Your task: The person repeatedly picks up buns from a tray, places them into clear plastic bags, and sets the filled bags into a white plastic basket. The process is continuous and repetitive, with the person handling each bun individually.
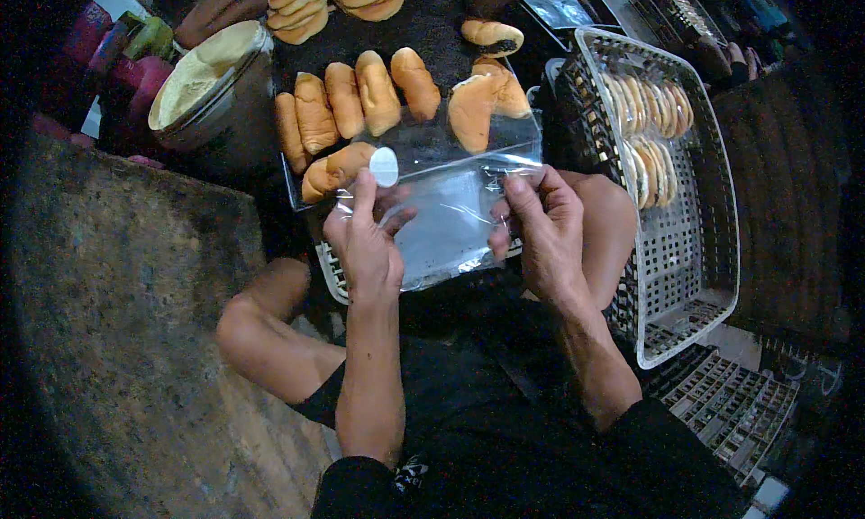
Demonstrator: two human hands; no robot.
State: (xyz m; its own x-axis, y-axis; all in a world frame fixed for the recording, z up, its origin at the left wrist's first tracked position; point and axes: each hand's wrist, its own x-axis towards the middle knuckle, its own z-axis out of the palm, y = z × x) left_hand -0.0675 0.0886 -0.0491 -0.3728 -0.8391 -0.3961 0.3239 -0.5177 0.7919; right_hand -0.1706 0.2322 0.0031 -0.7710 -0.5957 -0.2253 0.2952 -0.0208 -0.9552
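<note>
A clear plastic bag (pixel 439 215) is stretched between my two hands above my lap. My left hand (pixel 368 245) pinches its left side between thumb and fingers. At the tip of that thumb is a white round sticker or disc (pixel 384 167); whether it is fixed to the bag I cannot tell. The bag's upper right corner is gripped by my right hand (pixel 551 232). Just beyond lie elongated bread rolls (pixel 376 93) on a dark tray (pixel 419 36). One bun (pixel 334 171) is partly hidden behind my left fingers, and folded buns (pixel 473 107) rest at the tray's right.
A white plastic crate (pixel 726 249) on the right holds several wrapped rows of buns (pixel 649 107). A bucket (pixel 203 90) of pale cream or spread stands at upper left. Further stacked buns (pixel 297 12) and a dark-filled bun (pixel 493 38) lie farther back. Other people's limbs show at the top.
</note>
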